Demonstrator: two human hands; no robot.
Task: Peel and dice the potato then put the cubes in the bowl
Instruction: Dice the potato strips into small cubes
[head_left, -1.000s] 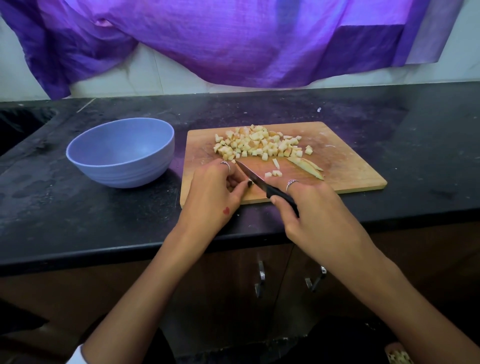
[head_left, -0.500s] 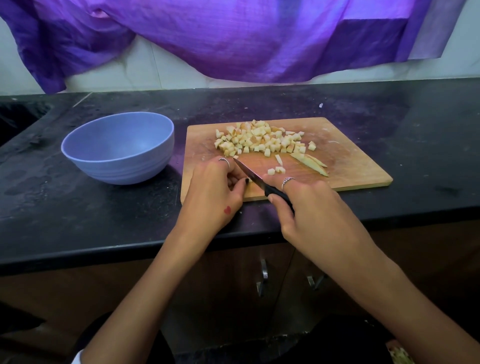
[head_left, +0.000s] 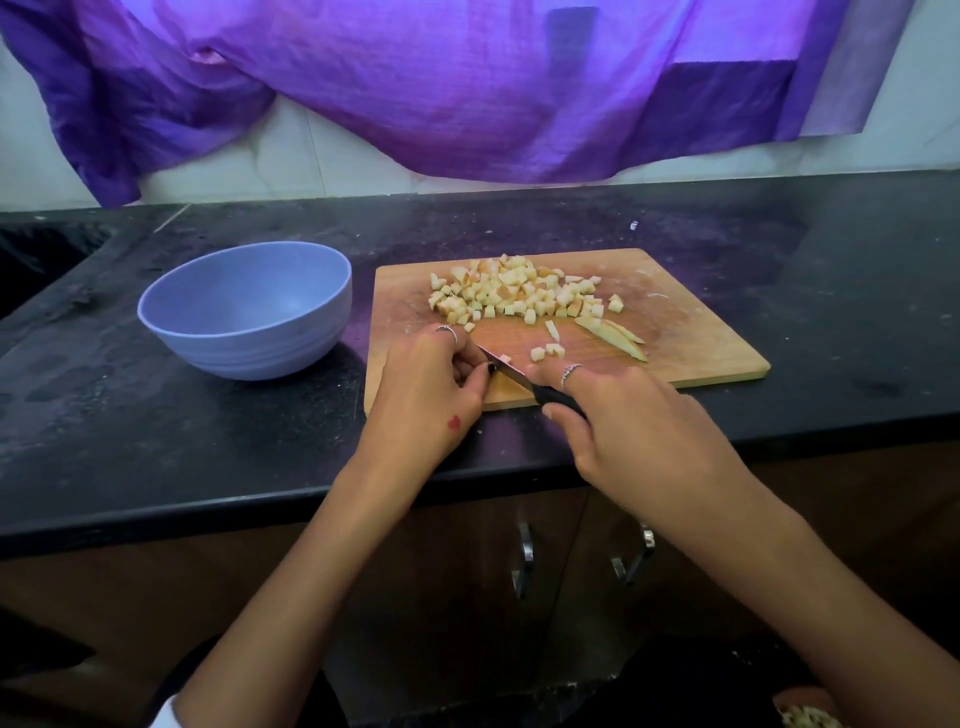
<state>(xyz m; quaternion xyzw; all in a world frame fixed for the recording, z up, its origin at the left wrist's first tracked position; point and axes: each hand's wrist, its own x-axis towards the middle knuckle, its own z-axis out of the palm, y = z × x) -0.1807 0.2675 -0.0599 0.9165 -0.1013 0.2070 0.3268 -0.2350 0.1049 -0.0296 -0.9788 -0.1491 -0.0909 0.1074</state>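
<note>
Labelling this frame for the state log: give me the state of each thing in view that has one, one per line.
bowl: upright, no cubes seen inside
potato cubes: heaped on the far part of the board
potato strips: uncut, lying right of the heap
cutting board: flat on the counter
knife: blade down on the board
left hand: fingers curled at the blade; what they hold is hidden
right hand: grips the knife handle

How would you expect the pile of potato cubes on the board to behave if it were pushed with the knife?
The potato cubes are loose and small, so they would probably scatter rather than slide together. Being flat-faced, they seem unlikely to roll far across the cutting board.
</note>
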